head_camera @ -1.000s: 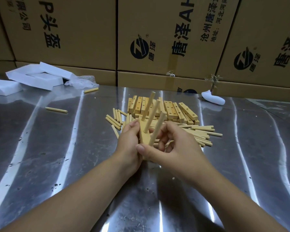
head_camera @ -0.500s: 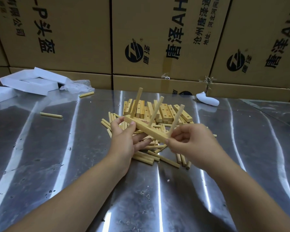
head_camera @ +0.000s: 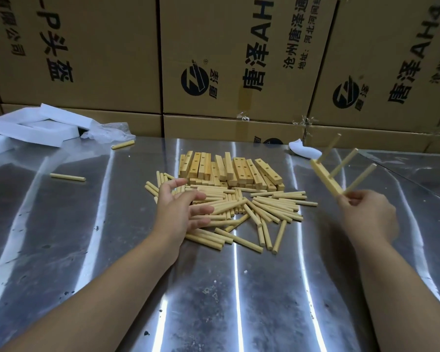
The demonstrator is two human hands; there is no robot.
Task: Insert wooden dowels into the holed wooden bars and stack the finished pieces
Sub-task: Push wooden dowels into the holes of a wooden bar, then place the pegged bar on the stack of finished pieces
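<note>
My right hand [head_camera: 367, 214] pinches the near end of a finished piece [head_camera: 327, 177], a wooden bar with three dowels sticking up from it, held in the air at the right above the metal table [head_camera: 214, 288]. My left hand [head_camera: 181, 209] hovers with spread, relaxed fingers over the left side of a loose heap of dowels [head_camera: 252, 212] and holds nothing. Behind the heap lies a row of holed wooden bars [head_camera: 229, 168].
Two stray dowels lie at the left, one [head_camera: 68, 177] mid-table and one [head_camera: 123, 144] near the white foam pieces [head_camera: 38, 125] and plastic wrap. A white scrap [head_camera: 302, 149] sits at the back right. Cardboard boxes [head_camera: 239, 59] wall off the table's far edge.
My left hand let go of the bar and dropped toward the dowel heap. My right hand carried the finished three-dowel piece away to the right.
</note>
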